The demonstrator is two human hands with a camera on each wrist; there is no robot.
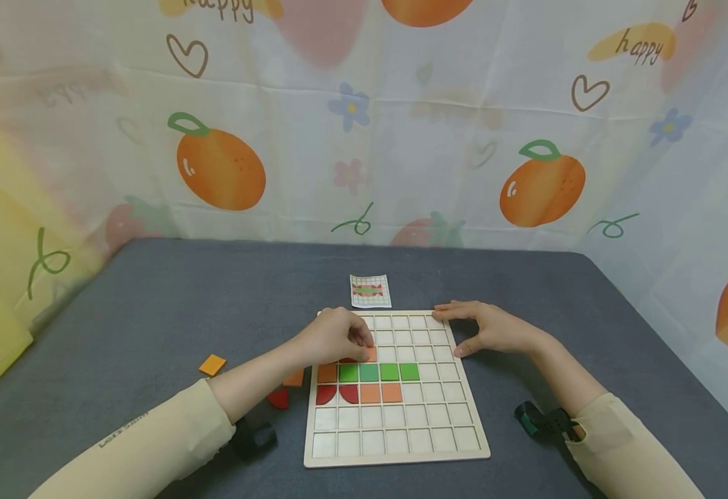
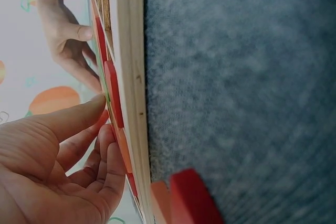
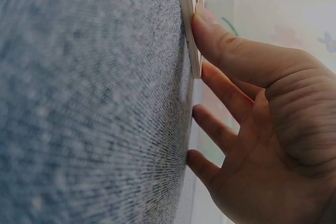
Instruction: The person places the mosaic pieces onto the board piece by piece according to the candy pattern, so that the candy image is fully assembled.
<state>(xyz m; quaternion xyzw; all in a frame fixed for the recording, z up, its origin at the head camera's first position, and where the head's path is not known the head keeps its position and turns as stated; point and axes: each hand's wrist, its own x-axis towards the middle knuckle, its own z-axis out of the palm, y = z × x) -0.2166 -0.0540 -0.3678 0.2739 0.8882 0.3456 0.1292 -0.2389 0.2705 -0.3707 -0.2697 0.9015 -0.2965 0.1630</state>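
A wooden grid board [image 1: 401, 459] lies on the table with coloured tiles in its cells. My left hand [image 1: 339, 337] reaches over its upper left part, thumb and curled fingers pinching an orange square tile [image 1: 372, 354] at a cell. The fingers partly cover that tile and a red piece beside it. Below run green tiles [image 1: 390, 372], then red quarter-round pieces [image 1: 326, 394] and orange squares [image 1: 391, 393]. My right hand [image 1: 488, 327] rests on the board's upper right corner, fingers extended. Its thumb [image 3: 220, 40] touches the board's edge in the right wrist view.
A small pattern card [image 1: 370, 291] lies just beyond the board. Loose pieces sit left of the board: a yellow-orange square [image 1: 212, 364], an orange tile [image 1: 294, 378] and a red piece [image 1: 279, 398]. A printed curtain [image 1: 364, 138] hangs behind the table.
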